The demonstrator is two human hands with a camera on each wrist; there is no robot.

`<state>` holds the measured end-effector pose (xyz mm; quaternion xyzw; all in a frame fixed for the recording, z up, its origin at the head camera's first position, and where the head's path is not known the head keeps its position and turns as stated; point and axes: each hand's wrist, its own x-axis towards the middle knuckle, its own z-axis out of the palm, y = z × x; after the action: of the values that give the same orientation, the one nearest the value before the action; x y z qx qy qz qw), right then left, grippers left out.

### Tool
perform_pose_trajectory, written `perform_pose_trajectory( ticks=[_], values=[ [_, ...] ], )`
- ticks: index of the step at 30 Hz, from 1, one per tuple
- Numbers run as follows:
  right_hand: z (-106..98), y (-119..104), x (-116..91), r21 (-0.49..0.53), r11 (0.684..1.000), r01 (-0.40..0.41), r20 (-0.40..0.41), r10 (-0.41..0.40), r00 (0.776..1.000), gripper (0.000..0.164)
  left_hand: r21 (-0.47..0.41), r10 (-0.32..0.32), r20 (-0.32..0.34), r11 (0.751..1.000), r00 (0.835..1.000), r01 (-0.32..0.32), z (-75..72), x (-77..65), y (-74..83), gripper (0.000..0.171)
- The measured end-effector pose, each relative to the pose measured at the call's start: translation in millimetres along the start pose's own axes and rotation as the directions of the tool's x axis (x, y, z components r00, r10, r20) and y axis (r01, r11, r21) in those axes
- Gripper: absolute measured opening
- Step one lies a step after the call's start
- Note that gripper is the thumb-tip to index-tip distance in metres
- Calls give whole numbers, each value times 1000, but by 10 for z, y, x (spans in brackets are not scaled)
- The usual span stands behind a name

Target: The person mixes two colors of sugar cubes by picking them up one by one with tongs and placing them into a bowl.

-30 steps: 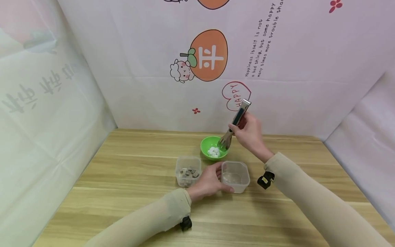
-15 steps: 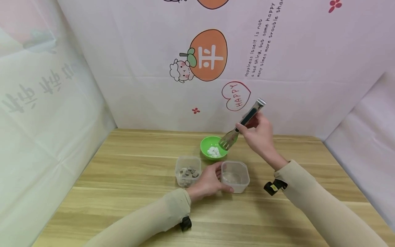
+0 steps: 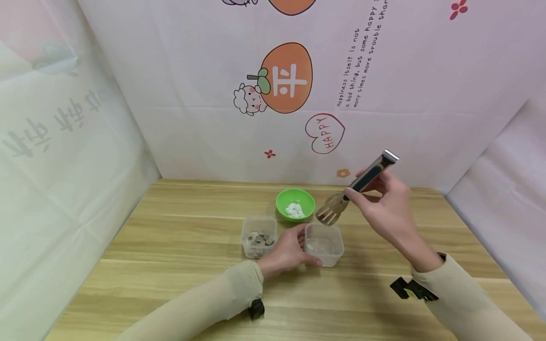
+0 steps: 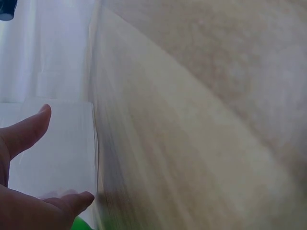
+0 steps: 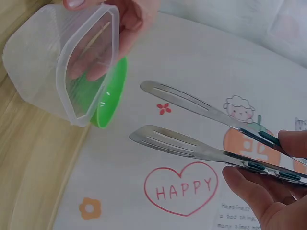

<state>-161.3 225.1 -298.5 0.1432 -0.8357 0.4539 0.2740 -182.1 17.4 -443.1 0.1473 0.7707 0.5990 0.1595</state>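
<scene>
My left hand (image 3: 290, 251) holds a clear plastic container (image 3: 327, 260) by its left side, thumb at the front and fingers behind; the left wrist view shows the thumb (image 4: 33, 127) and fingers spread across its wall. My right hand (image 3: 388, 203) grips metal serving tongs (image 3: 364, 182) with dark green grip inserts, slanting down to the left. Their slotted tips hang over the container's back rim. In the right wrist view the two arms of the tongs (image 5: 187, 148) stand apart with nothing between them. Behind the container stands a green bowl (image 3: 282, 196) with white pieces (image 3: 294, 210) inside.
A second clear container (image 3: 260, 220), left of my left hand, holds several greyish-brown cubes (image 3: 261, 239). The wooden table (image 3: 179, 227) ends at a printed white cloth (image 3: 204, 142) hanging behind, with more cloth at both sides.
My right hand has carried the tongs from over the green bowl to the right and toward me, tilting them flatter. The left hand and containers stay put.
</scene>
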Motion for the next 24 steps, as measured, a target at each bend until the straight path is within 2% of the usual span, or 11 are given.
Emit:
perform_pose_trajectory(
  ticks=[5,14,24],
  values=[
    [-162,-67,-144,-6,1000,-9,-29,9,1000,35,15,-18,-8,1000,1000,18,4,8,1,103],
    [-331,-154,-374,29,999,-37,-36,38,999,37,13,-4,-14,1000,1000,5,13,30,-29,107],
    [-473,-228,-662,-9,997,-76,2,77,997,41,14,0,-21,1000,1000,0,22,8,-24,108]
  ],
)
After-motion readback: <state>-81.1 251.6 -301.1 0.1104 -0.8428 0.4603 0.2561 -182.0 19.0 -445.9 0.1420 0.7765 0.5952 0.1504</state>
